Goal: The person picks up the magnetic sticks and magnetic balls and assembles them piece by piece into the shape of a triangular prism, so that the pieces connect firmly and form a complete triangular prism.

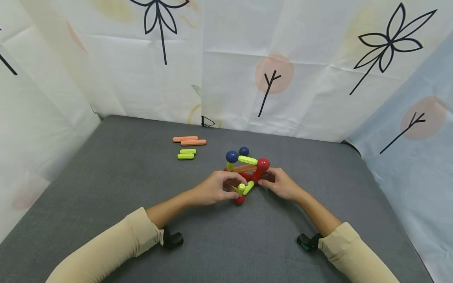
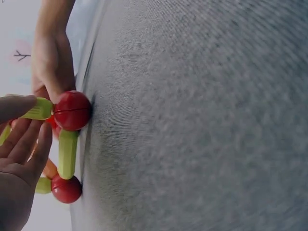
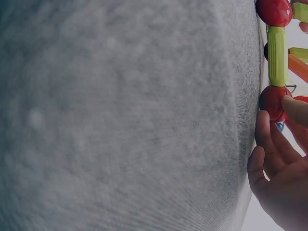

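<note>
The ball-and-rod frame (image 1: 245,175) is standing on the grey table (image 1: 233,243), red balls (image 1: 263,164) and a blue ball (image 1: 231,156) joining yellow-green, orange and red rods (image 1: 247,160). The left hand (image 1: 217,190) is narrowly pinching an upright yellow-green rod (image 1: 241,190); the right hand (image 1: 282,184) is gripping a lower red ball (image 3: 272,102).

The head view looked forward and down over the desk (image 1: 233,243), far enough back to take in the left hand (image 1: 217,188) and right hand (image 1: 282,184). Each wrist view looked from close behind its own hand, low along the desk, which appeared turned sideways. Both wrist views shared part of the ball-and-rod model (image 1: 245,176).
</note>
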A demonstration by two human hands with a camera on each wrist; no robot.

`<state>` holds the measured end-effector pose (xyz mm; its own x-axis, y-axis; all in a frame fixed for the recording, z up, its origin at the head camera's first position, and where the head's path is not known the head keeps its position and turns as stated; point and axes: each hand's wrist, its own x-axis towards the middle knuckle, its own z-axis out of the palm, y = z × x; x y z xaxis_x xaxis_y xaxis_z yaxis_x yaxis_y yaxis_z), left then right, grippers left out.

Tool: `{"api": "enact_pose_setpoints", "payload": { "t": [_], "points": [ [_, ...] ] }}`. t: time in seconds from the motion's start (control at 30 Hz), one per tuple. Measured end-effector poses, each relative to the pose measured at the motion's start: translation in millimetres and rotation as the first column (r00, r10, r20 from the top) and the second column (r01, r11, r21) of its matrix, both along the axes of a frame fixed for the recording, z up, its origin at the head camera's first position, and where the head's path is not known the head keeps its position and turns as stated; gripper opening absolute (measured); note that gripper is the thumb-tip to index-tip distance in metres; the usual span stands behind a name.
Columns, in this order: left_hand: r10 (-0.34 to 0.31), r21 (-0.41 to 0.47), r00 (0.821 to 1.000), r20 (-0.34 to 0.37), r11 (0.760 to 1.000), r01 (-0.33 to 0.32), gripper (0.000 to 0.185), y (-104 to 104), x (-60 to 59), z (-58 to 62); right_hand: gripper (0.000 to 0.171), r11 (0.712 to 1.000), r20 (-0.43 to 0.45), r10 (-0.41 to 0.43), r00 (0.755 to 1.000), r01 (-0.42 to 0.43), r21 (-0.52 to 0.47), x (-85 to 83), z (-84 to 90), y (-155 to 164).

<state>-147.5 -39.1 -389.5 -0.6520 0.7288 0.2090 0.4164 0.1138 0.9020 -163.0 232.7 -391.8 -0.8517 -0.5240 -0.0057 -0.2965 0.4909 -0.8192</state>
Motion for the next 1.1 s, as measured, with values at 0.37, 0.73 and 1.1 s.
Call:
{"api": "enact_pose_setpoints", "payload": {
  "t": [0.37,0.73,1.1],
  "points": [
    [0.013,-0.097,1.0,-0.019,0.995,-0.015,0.034,-0.2,-1.0,-5.6,0.034,1.0,-0.018,0.001,1.0,-0.001,-0.001,0.6,0.6,0.3],
    [0.015,-0.096,1.0,-0.016,0.995,-0.016,0.037,-5.4,-0.3,-8.4,0.034,1.0,-0.022,0.002,1.0,-0.002,-0.002,0.4,-0.7,-0.7],
    [0.291,0.193,0.956,0.025,0.937,-0.29,0.013,-32.9,-33.6,-2.5,0.034,1.0,-0.004,0.007,1.0,-0.008,-0.013,-1.3,-0.7,-0.6]
  ]
}}
